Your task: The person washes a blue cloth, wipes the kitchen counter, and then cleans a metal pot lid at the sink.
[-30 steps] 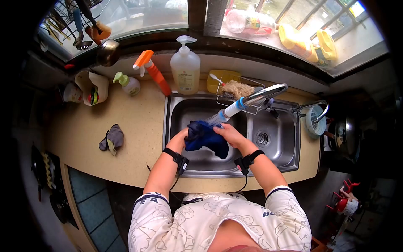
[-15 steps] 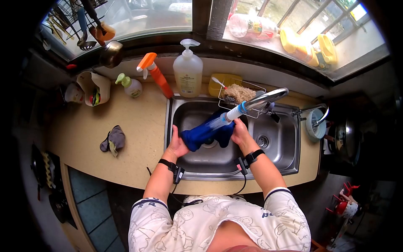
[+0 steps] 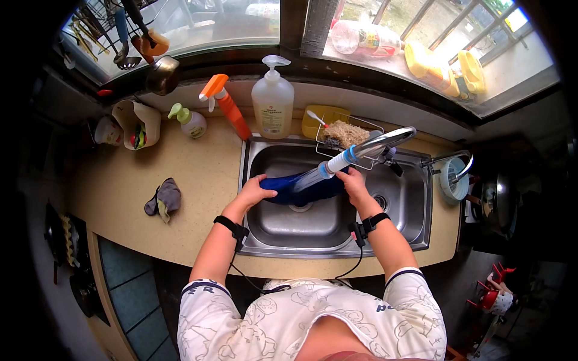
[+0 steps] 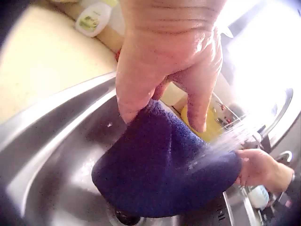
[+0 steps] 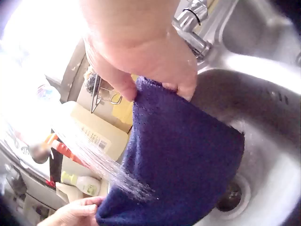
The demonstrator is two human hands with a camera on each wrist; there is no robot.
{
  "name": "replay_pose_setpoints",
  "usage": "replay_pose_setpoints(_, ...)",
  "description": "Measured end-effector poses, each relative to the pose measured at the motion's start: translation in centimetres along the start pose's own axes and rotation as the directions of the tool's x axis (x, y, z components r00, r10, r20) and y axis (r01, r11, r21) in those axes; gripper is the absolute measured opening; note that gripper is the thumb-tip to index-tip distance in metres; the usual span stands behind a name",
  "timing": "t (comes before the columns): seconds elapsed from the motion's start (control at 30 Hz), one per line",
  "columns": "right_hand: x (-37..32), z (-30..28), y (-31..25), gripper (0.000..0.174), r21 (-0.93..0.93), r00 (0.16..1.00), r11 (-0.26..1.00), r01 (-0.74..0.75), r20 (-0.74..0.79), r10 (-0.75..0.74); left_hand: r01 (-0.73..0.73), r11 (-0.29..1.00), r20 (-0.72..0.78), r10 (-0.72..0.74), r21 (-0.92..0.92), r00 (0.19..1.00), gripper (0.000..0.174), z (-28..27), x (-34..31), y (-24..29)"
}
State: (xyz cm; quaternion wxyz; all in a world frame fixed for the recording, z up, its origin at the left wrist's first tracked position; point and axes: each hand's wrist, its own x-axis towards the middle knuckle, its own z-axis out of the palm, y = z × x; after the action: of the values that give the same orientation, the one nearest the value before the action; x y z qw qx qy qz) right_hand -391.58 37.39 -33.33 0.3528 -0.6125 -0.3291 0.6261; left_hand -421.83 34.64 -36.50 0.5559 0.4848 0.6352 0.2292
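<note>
Blue cloth (image 3: 322, 191): right in the middle of the head frame, drawn out between two hands above the left basin (image 3: 289, 230); touching the steel or not, cannot tell.
Left hand (image 3: 256, 191): at the cloth's left end, left of centre, fingers pinching the edge.
Right hand (image 3: 356, 185): just right of centre, pinching the opposite end, a fold caught between thumb and fingers.
Water (image 3: 308, 178): streaming down and left, splashing straight onto the cloth.
Faucet (image 3: 385, 139): arching across right of centre, fitted with a white-and-blue nozzle (image 3: 339, 161), aimed at the cloth.
Drain (image 5: 229, 197): showing at lower right in the right wrist view, just beside the cloth's hanging edge.
Counter (image 3: 114, 180): running along the left, with a crumpled grey rag (image 3: 168, 195) lying well apart from the sink.
Bottles: lined up across the upper middle and upper left; big pump bottle (image 3: 273, 111) tallest, then orange spray bottle (image 3: 235, 117), then green-topped pump bottle (image 3: 193, 126).
Wire rack (image 3: 368, 167): behind the sink, near the faucet, carrying a tan scrubber (image 3: 346, 133).
</note>
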Motion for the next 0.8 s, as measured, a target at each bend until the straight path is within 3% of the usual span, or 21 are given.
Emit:
replay_pose_setpoints(0.03, 0.6, -0.3, 0.7, 0.02, -0.134, 0.991, 0.986, 0.1, -0.07, -0.11, 0.0, 1.0, 0.0, 0.0, 0.0, 1.0, 0.073, -0.1, -0.1, 0.5)
replay_pose_setpoints(0.07, 1.1, -0.8, 1.4, 0.021, -0.273, 0.966, 0.944, 0.186, -0.124, -0.226, -0.027, 0.972, -0.048, 0.039, 0.234, 0.998, 0.063, -0.3, -0.2, 1.2)
replay_pose_setpoints(0.1, 0.7, -0.8, 0.9, 0.021, -0.274, 0.967, 0.944, 0.184, -0.123, -0.224, -0.038, 0.889, -0.086, 0.087, 0.456, 0.992, 0.053, -0.5, -0.5, 1.8)
replay_pose_setpoints(0.17, -0.3, -1.0, -0.9, 0.025, -0.788, 0.905, 0.612, 0.071, -0.207, -0.371, -0.02, 0.867, -0.115, 0.089, 0.498, 0.989, 0.046, -1.1, -1.3, 3.6)
replay_pose_setpoints(0.2, -0.1, -1.5, -0.5, 0.025, -0.787, 0.904, 0.613, 0.07, -0.209, -0.372, -0.002, 0.842, -0.143, 0.094, 0.539, 0.985, 0.041, -1.2, -1.4, 4.1)
replay_pose_setpoints(0.23, 0.3, -2.0, 0.3, 0.026, -0.858, 0.761, 0.452, 0.242, -0.121, -0.638, -0.005, 0.842, -0.141, 0.096, 0.54, 0.985, 0.041, -1.4, -1.2, 3.8)
replay_pose_setpoints(0.27, 0.7, -2.6, 1.0, 0.027, -0.901, 0.549, 0.24, 0.362, -0.003, -0.836, -0.098, 0.854, -0.148, 0.2, 0.511, 0.968, 0.041, -1.8, -0.8, 2.8)
replay_pose_setpoints(0.3, 0.9, -3.2, 1.1, 0.027, -0.901, 0.549, 0.24, 0.362, -0.002, -0.836, -0.192, 0.854, -0.16, 0.302, 0.483, 0.94, 0.041, -2.1, -0.4, 2.1)
replay_pose_setpoints(0.33, 1.0, -3.8, 1.2, 0.027, -0.764, 0.772, 0.524, 0.376, -0.054, -0.633, -0.32, 0.842, -0.175, 0.427, 0.434, 0.887, 0.042, -2.2, 0.0, 1.4)
replay_pose_setpoints(0.37, 1.2, -4.1, 1.4, 0.028, -0.578, 0.928, 0.764, 0.287, -0.029, -0.37, -0.32, 0.842, -0.176, 0.427, 0.434, 0.887, 0.042, -2.1, 0.4, 0.7)
replay_pose_setpoints(0.4, 1.5, -3.9, 1.9, 0.028, -0.578, 0.929, 0.764, 0.286, -0.029, -0.37, -0.194, 0.955, -0.175, 0.235, 0.224, 0.956, 0.042, -1.9, -0.2, 2.1)
replay_pose_setpoints(0.43, 1.8, -3.4, 2.5, 0.026, -0.36, 0.934, 0.879, 0.312, -0.056, -0.354, -0.039, 0.999, -0.129, 0.04, 0.009, 0.991, 0.043, -1.8, -0.6, 2.9)
replay_pose_setpoints(0.47, 2.1, -3.0, 3.0, 0.025, -0.119, 0.94, 0.939, 0.322, -0.078, -0.332, -0.045, 0.998, -0.163, 0.039, -0.036, 0.986, 0.041, -0.9, 0.8, 0.9)
replay_pose_setpoints(0.5, 2.1, -2.2, 3.2, 0.025, -0.119, 0.94, 0.939, 0.323, -0.079, -0.333, -0.046, 0.998, -0.163, 0.04, -0.036, 0.986, 0.041, -0.3, 0.6, 1.1)
replay_pose_setpoints(0.57, 1.6, 0.0, 3.4, 0.022, 0.085, 0.964, 0.967, 0.239, -0.142, -0.226, 0.105, 0.954, -0.137, -0.148, -0.279, 0.979, 0.039, 1.8, 0.3, 2.1)
replay_pose_setpoints(0.6, 0.8, 0.8, 2.9, 0.025, 0.078, 0.99, 0.988, 0.136, -0.054, -0.132, 0.182, 0.874, -0.042, -0.224, -0.45, 0.974, 0.039, 2.9, 0.8, 1.4)
replay_pose_setpoints(0.63, -0.3, 2.1, 2.3, 0.026, 0.086, 0.994, 0.991, 0.105, 0.001, -0.106, 0.252, 0.821, 0.051, -0.264, -0.513, 0.963, 0.041, 3.5, -0.7, 3.9)
replay_pose_setpoints(0.67, -1.3, 3.7, 1.7, 0.028, 0.122, 0.986, 0.982, 0.145, 0.063, -0.153, 0.265, 0.767, 0.099, -0.257, -0.584, 0.961, 0.044, 4.5, -1.0, 4.7)
replay_pose_setpoints(0.73, -1.2, 5.7, 2.8, 0.034, 0.07, 0.975, 0.993, 0.099, 0.193, -0.111, 0.258, 0.685, 0.167, -0.198, -0.681, 0.966, 0.054, 6.6, -1.0, 5.1)
replay_pose_setpoints(0.8, -2.7, 7.8, 1.8, 0.031, 0.014, 0.953, 0.977, 0.211, 0.221, -0.209, 0.225, 0.685, 0.203, -0.114, -0.693, 0.973, 0.071, 7.7, -0.5, 4.7)
